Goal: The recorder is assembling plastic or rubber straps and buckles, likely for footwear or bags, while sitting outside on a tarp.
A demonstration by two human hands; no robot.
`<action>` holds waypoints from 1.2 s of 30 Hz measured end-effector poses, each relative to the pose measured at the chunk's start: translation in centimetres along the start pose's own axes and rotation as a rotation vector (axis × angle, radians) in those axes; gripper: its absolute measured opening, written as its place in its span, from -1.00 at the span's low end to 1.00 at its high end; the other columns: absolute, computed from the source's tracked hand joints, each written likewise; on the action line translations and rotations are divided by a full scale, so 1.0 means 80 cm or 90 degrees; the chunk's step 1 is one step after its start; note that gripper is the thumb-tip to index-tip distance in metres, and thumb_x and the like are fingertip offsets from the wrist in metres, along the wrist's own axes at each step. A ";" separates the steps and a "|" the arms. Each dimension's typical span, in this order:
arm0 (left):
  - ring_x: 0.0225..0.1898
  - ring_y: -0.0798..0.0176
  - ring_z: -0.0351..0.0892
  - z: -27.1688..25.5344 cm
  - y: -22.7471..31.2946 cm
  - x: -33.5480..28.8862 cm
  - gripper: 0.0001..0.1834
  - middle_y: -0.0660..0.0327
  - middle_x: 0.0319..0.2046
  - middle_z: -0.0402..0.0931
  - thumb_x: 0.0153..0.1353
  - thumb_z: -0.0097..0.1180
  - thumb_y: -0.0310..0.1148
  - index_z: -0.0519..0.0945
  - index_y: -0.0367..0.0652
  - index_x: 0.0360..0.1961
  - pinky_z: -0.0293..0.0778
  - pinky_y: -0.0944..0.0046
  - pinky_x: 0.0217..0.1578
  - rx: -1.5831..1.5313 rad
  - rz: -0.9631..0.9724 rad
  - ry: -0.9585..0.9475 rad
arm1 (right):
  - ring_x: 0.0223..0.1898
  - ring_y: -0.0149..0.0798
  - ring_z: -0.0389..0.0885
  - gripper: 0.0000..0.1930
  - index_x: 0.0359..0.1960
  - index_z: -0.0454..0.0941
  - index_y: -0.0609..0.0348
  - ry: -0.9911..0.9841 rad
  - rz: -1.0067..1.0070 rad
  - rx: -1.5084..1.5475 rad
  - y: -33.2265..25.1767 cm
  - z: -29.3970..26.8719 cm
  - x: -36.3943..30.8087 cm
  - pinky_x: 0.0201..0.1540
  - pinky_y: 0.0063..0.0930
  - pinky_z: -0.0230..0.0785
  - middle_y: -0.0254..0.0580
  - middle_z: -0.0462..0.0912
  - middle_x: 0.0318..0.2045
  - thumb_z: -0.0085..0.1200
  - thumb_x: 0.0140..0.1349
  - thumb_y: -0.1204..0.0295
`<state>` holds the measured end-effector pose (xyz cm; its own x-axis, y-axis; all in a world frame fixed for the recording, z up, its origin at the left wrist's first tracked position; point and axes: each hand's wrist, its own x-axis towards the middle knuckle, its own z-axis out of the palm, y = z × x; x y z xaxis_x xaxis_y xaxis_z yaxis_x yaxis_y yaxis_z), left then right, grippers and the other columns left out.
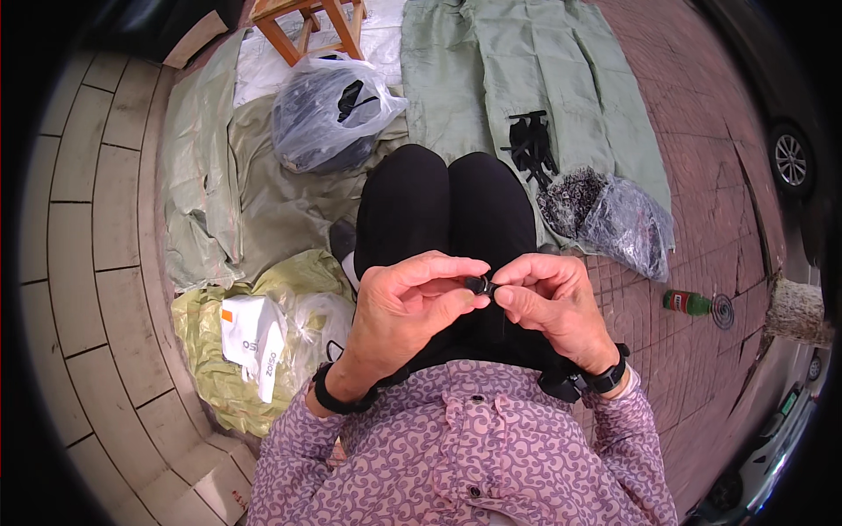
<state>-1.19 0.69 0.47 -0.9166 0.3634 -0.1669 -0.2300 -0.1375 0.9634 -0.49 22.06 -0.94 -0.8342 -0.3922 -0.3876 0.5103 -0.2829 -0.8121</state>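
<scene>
Over my lap, my left hand pinches a small black piece between thumb and fingers. The thumb and fingertips of my right hand close on the right end of the same piece. Its exact kind is too small to make out, and the fingertips cover part of it. Beyond my right knee, a bundle of black straps lies on the green sheet. Close to that bundle, a clear plastic bag lies open with many tiny black parts at its mouth.
A plastic bag full of dark items stands beyond my left knee, near a wooden stool. White packaging rests on a yellow-green sack at left. On the right paving are a green bottle and a dark coil.
</scene>
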 end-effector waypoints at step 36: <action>-0.50 0.18 0.57 0.026 0.010 -0.117 -0.89 0.14 -0.52 0.54 0.25 0.03 -0.54 0.51 -0.30 -0.43 0.43 0.19 -0.42 0.060 -0.163 -0.197 | -0.41 -0.16 0.71 -0.83 -0.44 0.56 0.23 -0.289 -0.241 -0.382 0.020 0.034 -0.071 -0.39 -0.46 0.57 -0.08 0.66 -0.36 0.30 -0.09 0.60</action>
<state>7.89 -0.93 3.27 -0.6879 0.6374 -0.3472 -0.3941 0.0737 0.9161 5.65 21.49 1.17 -0.6959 -0.7150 0.0662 -0.0914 -0.0032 -0.9958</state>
